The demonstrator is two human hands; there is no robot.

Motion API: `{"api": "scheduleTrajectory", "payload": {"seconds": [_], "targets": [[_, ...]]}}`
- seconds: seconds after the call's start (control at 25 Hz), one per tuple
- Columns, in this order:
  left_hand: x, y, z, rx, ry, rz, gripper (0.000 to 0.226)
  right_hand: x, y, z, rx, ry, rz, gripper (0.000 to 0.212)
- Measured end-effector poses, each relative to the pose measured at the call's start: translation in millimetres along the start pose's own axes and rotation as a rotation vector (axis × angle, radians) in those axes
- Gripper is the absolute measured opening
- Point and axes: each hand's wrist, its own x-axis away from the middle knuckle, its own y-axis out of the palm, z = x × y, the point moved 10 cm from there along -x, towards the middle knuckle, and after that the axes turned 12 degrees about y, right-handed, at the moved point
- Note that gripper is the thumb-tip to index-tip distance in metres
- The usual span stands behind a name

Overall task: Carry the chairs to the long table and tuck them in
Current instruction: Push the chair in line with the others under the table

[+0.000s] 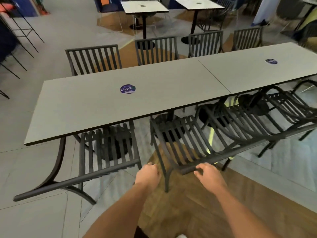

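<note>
Long table [106, 103]; eight chairs [109, 148].

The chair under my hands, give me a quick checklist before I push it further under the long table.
1. Left hand on the chair: cannot tell; it sits at the near left corner of the backrest, grip unclear.
2. Right hand on the top rail: ok, fingers resting over it.
3. Seat under the long table: ok, its front is already below the edge.
4. Gap to the neighbouring chair on the left: ok, apart.
5. Gap to the chair on the right: cannot tell, the frames overlap in view.
6. Table base ahead of the seat: cannot tell how close.
</note>
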Motion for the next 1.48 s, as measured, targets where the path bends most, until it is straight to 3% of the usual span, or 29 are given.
{"api": "scheduleTrajectory", "payload": {"seconds": [0.24,0.68,0.88,1.0,1.24,1.48], "targets": [[-51,26,96,0.138,0.093,-0.027,0.028,-44,-44,82,0.046,0.023,-0.007,0.033],[-138,62,136,0.100,0.139,-0.252,0.034,-138,-77,128,0.159,0.016,-0.069,0.045],[-149,90,149,0.114,0.037,-0.318,0.032,-183,-70,152,0.322,-0.098,-0.172,0.051],[-156,101,161,0.090,-0.094,-0.250,0.031,-211,-68,164,0.429,-0.209,-0.229,0.046],[-148,112,175,-0.131,-0.388,-0.050,0.052,-236,-65,186,0.566,-0.403,-0.344,0.036],[-159,117,174,-0.204,-0.402,-0.149,0.071,-242,-66,191,0.501,-0.484,-0.283,0.039]]}}
